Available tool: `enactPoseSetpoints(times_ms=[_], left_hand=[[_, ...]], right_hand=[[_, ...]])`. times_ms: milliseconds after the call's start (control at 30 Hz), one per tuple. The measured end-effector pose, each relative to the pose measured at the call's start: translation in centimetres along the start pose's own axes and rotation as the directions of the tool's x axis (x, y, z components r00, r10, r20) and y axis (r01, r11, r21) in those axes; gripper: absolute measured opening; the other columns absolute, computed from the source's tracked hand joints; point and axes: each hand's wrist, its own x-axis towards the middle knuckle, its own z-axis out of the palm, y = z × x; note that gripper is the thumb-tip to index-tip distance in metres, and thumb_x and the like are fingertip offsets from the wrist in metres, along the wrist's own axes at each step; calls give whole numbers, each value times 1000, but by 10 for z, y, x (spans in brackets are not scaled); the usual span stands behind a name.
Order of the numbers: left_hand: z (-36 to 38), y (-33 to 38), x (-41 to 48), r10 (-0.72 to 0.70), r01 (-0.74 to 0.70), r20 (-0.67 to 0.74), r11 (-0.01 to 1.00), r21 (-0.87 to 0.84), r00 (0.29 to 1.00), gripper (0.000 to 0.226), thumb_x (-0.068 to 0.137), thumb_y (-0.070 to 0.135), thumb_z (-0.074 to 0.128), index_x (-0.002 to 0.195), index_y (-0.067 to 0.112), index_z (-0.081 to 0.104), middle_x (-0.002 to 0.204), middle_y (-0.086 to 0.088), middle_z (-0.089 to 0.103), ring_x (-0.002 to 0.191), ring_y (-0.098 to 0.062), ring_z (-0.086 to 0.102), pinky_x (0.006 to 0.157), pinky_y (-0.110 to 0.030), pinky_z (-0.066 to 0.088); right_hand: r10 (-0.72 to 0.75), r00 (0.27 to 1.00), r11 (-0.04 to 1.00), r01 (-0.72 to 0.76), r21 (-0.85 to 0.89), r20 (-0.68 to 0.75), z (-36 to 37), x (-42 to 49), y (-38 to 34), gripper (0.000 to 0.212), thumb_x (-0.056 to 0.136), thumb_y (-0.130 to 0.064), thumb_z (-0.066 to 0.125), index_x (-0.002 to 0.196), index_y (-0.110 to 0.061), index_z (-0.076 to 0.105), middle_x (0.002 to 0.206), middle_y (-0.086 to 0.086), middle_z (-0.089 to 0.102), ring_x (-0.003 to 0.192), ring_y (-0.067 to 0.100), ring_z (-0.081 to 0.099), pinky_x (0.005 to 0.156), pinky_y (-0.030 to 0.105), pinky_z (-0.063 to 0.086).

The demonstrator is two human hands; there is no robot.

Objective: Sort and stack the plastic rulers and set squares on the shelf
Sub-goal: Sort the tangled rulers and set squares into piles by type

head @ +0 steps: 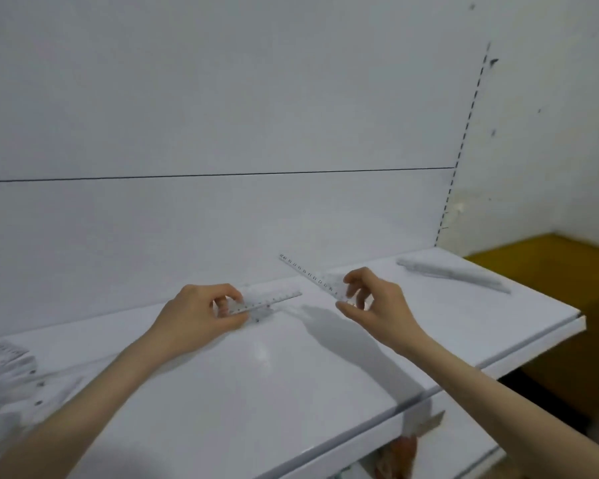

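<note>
White glossy shelf (pixel 291 392), front edge nearest; second shelf below. Near left edge: loose pile of clear rulers and set squares (pixel 7 368). Mid-shelf: left hand (pixel 201 316), fingers (pixel 236 321) curled, pinching near end of clear ruler (pixel 267 300); ruler low over shelf, pointing right, contact with shelf unclear. Right hand (pixel 374 299) beside it, apart, pinching end of second ruler (pixel 308 273), raised and angled up-left. Far right: stack of rulers (pixel 453 273). Behind: white back panel (pixel 222 115), slotted upright (pixel 464 140), yellow-brown floor (pixel 550 271).
</note>
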Motion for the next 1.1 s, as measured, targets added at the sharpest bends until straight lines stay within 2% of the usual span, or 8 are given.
enactPoseSetpoints(times_ms=[133,300,400,600,733,833,933,1100], left_hand=[[60,50,42,14,-15,16,999,46,1000,38,49,70,49,76,45,60,77,27,61,68,-2,54,61,-24,42],[133,112,91,60,-61,11,996,69,998,38,52,68,45,81,45,55,78,26,60,65,-2,53,59,-24,41],[171,143,110,53,-59,52,992,115,997,35,56,61,47,84,41,49,85,32,57,66,-1,52,59,-24,39],[217,183,130,7,-26,83,972,232,997,20,79,40,63,84,41,44,82,21,60,70,3,49,60,-20,34],[230,196,142,55,-77,116,977,197,992,20,68,56,50,83,45,45,82,23,59,73,1,50,62,-22,36],[241,202,148,122,-146,166,979,145,979,29,63,62,39,87,47,47,87,25,59,81,-2,53,71,-22,43],[248,214,154,231,-254,222,964,81,947,29,70,60,45,95,44,50,101,29,53,87,-4,52,77,-23,43],[245,216,157,264,-307,292,945,111,919,33,73,61,43,102,45,45,90,26,54,90,1,52,81,-25,44]], right_hand=[[29,999,992,-33,-122,-29,-62,7,89,37,79,-23,75,111,-27,56,91,-15,61,68,9,58,68,29,50],[157,984,920,-176,-349,-82,-146,25,220,29,84,-25,70,112,-25,64,107,-13,60,71,6,56,63,20,43],[209,973,889,-229,-397,-95,-179,38,284,17,85,-23,68,100,-17,71,106,-4,69,79,13,59,67,31,50],[89,995,902,-66,-426,33,-176,62,324,19,88,-30,62,98,-18,74,105,-7,71,95,17,59,79,30,46],[-38,996,862,75,-502,83,-169,64,319,27,86,-40,56,87,-23,77,104,-3,70,101,22,59,81,36,47],[-97,992,950,115,-291,77,-172,62,293,31,86,-41,57,107,-23,73,122,-5,64,114,17,53,96,35,43],[-242,915,963,266,-33,322,-172,55,254,52,81,-51,65,126,-26,56,133,-13,53,122,2,46,101,16,33],[-393,845,917,392,78,362,-164,55,243,27,85,-27,71,109,-15,66,94,-6,68,75,-5,55,65,10,43]])
